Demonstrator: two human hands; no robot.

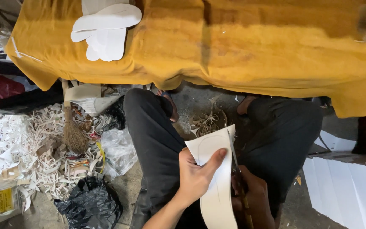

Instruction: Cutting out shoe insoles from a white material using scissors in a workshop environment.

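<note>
Hands meet over the person's lap in the head view. Left hand (195, 176) grips a white card sheet (217, 178) from its left edge, thumb laid across the face and pointing toward the upper right; right hand (253, 199) is clenched around the handles of a pair of scissors (235, 159), whose blades run up along the sheet's right edge. The sheet's long axis runs from the bottom of the frame up and slightly right, away from the body, and a curved pencilled outline (210, 142) shows near its far end. The blades lie nearly parallel to that axis, just right of the outline, so the right hand is the nearer one to the cutting line while the left steadies from the opposite side.

Beyond the knees in dark trousers (157, 140), a mustard-yellow cloth (242, 46) covers a surface carrying a stack of white sole-shaped cut-outs (106, 32). On the floor to the left lie a heap of paper offcuts (26, 140), a small broom (72, 131) and a black plastic bag (90, 205); stacked white sheets (348, 186) sit at right.
</note>
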